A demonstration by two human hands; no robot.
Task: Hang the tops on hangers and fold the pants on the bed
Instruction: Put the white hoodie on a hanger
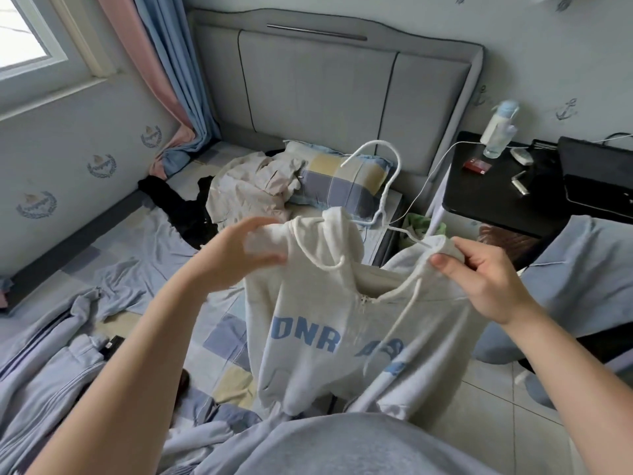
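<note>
I hold a light grey hoodie [318, 330] with blue letters up over the bed's edge. A white hanger [387, 186] sits inside it, its hook sticking up above the collar. My left hand [236, 255] grips the hoodie's left shoulder. My right hand [486, 279] pinches the right shoulder over the hanger's arm. A beige top [250, 190] and black pants [185, 214] lie crumpled near the pillow. Light blue garments [51, 368] lie at the bed's near left.
The bed [137, 248] has a checked blue and yellow sheet and a checked pillow [342, 183] against a grey headboard. A black nightstand [507, 193] at right carries a bottle [496, 132] and small items. A white cable runs down from it. Tiled floor lies at right.
</note>
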